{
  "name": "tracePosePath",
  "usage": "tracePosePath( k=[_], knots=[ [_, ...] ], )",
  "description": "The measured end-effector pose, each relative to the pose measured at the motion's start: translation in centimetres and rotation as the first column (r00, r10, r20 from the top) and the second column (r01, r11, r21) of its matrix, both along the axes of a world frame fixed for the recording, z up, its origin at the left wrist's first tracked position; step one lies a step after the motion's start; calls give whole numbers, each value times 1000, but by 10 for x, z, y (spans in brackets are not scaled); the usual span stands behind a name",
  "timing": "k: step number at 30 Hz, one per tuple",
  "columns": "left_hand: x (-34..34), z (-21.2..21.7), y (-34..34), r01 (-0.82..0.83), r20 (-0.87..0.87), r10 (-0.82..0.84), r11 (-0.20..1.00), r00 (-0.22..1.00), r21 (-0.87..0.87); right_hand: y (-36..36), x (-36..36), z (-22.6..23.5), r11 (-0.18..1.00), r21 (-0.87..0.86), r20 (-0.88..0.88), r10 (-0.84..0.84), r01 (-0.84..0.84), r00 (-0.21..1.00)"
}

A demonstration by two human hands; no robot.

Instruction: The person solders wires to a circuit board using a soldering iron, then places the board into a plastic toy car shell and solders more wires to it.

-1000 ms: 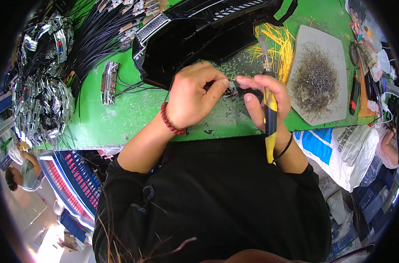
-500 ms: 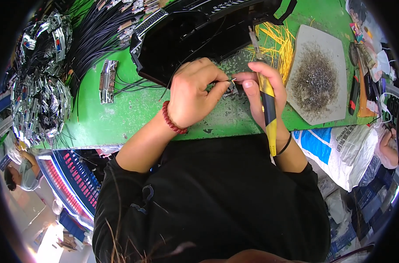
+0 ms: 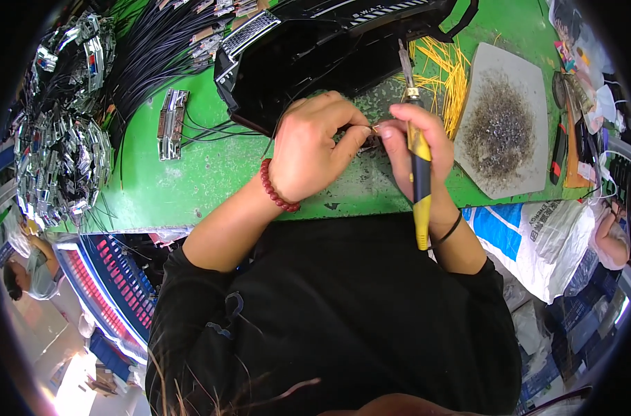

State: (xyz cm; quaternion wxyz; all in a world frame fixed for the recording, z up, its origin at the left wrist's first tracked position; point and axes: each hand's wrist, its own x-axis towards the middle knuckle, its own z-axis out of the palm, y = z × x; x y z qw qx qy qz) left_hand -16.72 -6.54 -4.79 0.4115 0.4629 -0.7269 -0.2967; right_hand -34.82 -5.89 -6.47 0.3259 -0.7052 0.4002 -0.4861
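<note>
My left hand [image 3: 312, 147], wearing a red bead bracelet, is closed in a pinch on a thin dark wire above the green bench. The stripped end of this wire [image 3: 376, 129] pokes out toward my right fingers. My right hand [image 3: 433, 142] grips a soldering iron [image 3: 421, 184] with a yellow and black handle, its metal tip pointing away from me. My right thumb and a finger also meet at the wire's end; whether they pinch it is hard to see. Just beyond both hands lies a large black plastic housing [image 3: 267, 90].
A small metal-and-brown strip with black leads [image 3: 171, 125] lies to the left. Bundled metal parts [image 3: 62, 166] and black cables [image 3: 145, 69] fill the far left. Yellow sticks [image 3: 454, 76] and a grey board with dark residue [image 3: 503, 125] are at right.
My hands have come closer together at the wire's end. The soldering iron stands a little more upright, and the black housing appears slightly farther right.
</note>
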Motion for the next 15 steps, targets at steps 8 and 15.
tracePosePath(
  k=[8,15],
  knots=[
    [-1,2,1,-35,14,35,999,999,14,-2,0,-3,998,-65,123,-5,13,992],
    [1,5,0,-62,-5,62,998,998,-4,-15,-12,9,996,-80,-115,39,-49,993]
  ],
)
